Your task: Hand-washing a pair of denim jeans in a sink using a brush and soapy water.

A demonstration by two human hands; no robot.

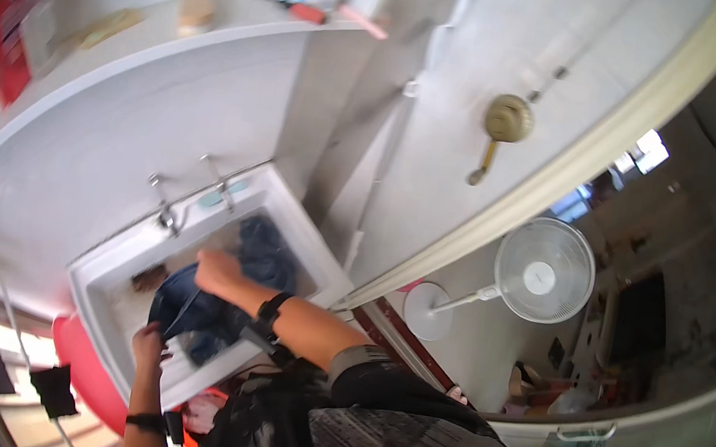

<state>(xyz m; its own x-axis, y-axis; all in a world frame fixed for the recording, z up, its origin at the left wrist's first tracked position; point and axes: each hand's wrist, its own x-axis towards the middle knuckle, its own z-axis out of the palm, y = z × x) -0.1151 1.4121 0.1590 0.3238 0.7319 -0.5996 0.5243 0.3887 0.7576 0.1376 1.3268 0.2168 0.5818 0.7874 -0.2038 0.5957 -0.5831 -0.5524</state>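
Observation:
A dark blue denim garment (194,315) lies bunched in a white rectangular sink (95,342), with part of it (257,246) at the far right of the basin. My right hand (218,273) is closed on the cloth over the middle of the sink. Nearer me, my left hand (147,349) pinches the garment's left edge beside the sink's front wall. Between the two hands the fabric is drawn up. Blur hides the exact finger positions. A small brown object (149,277) sits in the basin left of the denim; its kind is unclear.
Metal taps (167,215) stand at the sink's back edge, near a teal item (214,198). A red basin (82,367) is left of the sink. Above runs a shelf (248,29) with packages. Right, past the door frame, stands a white fan (545,270).

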